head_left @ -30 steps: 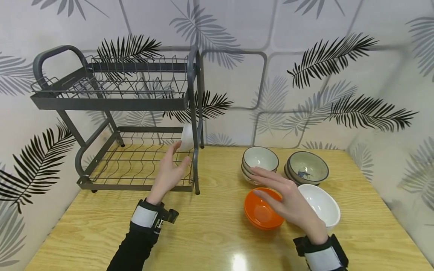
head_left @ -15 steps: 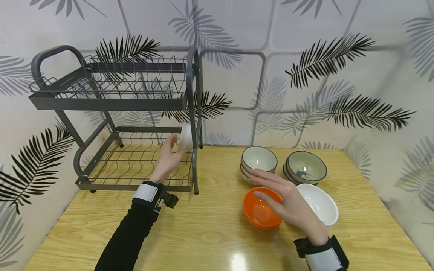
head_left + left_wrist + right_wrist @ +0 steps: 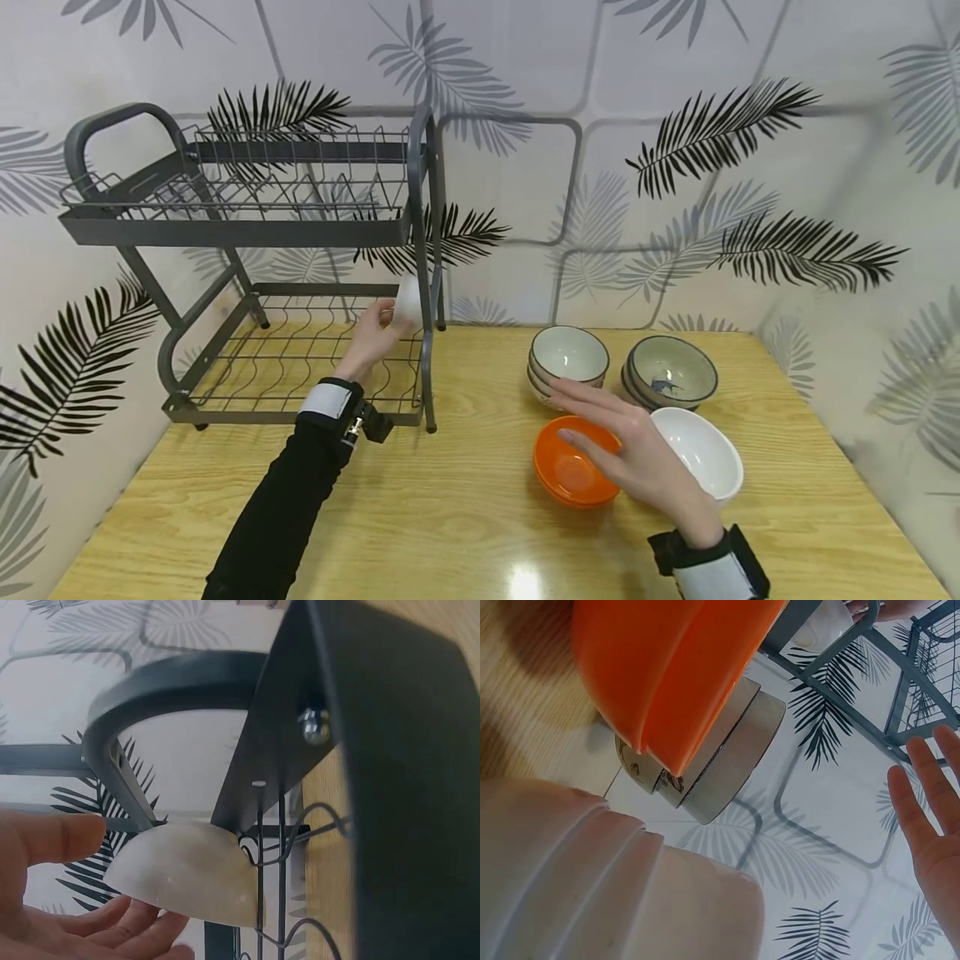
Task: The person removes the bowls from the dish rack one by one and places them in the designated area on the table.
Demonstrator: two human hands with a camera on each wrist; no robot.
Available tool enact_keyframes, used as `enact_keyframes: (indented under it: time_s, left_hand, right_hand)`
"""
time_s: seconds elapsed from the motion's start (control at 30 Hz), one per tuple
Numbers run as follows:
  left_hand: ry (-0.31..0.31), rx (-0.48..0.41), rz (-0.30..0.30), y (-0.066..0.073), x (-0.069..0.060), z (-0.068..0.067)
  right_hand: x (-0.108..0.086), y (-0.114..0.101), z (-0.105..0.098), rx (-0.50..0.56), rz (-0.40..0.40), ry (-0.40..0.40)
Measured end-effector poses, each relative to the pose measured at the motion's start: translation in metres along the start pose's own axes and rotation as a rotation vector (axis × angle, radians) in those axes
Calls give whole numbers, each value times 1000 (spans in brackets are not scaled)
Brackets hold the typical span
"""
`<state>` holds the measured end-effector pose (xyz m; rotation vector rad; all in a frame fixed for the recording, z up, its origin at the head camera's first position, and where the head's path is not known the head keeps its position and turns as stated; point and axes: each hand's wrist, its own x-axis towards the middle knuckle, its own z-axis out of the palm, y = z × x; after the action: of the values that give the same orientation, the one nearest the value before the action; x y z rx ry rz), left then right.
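Note:
At the right end of the rack's lower shelf, a white bowl stands tilted on its edge against the wires. My left hand reaches in beside it. In the left wrist view, the fingers touch the underside of the bowl as pictured, while the thumb is apart from it. My right hand hovers with fingers extended over the orange bowls and white bowls, holding nothing. In the right wrist view, that hand is apart from the stacks.
The two-tier dark metal rack stands at the left on the wooden table. Stacked pale bowls and greenish bowls are at the back right. A patterned wall closes off the back.
My left hand has moved slightly left and closer around the bowl, its thumb drawn in. The bowl's tilt shifts a little. My right hand stays over the bowls.

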<state>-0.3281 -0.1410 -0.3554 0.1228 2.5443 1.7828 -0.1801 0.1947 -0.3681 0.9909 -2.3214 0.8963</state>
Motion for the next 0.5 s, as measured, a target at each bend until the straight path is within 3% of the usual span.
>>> enact_keyframes:
  time_s: [0.17,0.4,0.5]
  left_hand:
    - [15,20,-16,0,7,0]
    - [149,42,-15,-8,14,-5]
    - [158,19,-23,-12,13,-8]
  right_hand:
    - [-1,-2,-1,3,26,-26]
    - [-2,-2,-1,9,31,-31]
    - [-2,-1,-2,9,40,-35]
